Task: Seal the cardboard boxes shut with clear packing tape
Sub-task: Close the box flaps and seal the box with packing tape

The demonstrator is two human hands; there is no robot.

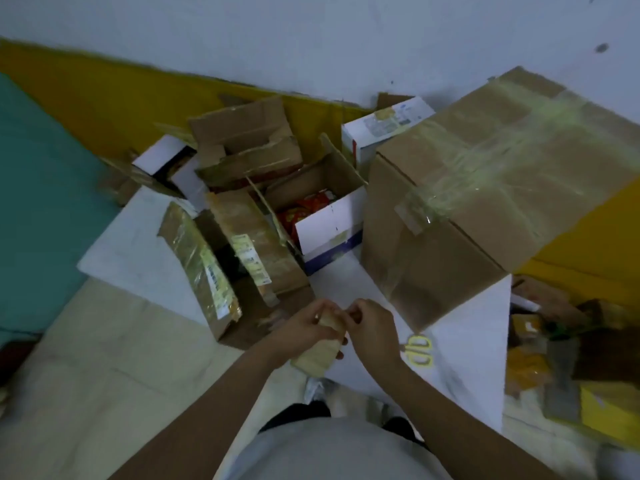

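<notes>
Tan and translucent, the roll of packing tape (320,344) sits right in the middle of the action, held low over the floor between both hands. Left hand (304,329) has its grip clamped round the roll, fingers curled over the top edge and thumb tucked underneath. Right hand (372,329) is in tight beside it, fingertips pinched together at the roll's upper rim; whether they have hold of the loose tape end is too blurred to call.

Just to the right of the grip, yellow-handled scissors (419,349) lie on a white sheet (467,327) spread over the floor, close to the right wrist but not touching it.

Beyond the grip and to the right stands the big cardboard box (485,188), flaps down, glossy strips of clear tape crossing its top and running down its near corner.

Straight ahead of the grip, a smaller open box (329,216) with a white and blue front shows red packets inside. Left of that, a long brown box (256,247) with labels on its flaps gapes open, one flap leaning out toward the left hand. Farther back, a heap of torn, open cartons (242,143) piles up against the wall.

Far left of the grip lies a teal mat (38,202). Far right, a jumble of yellow and brown packages (571,358) crowds the floor.
</notes>
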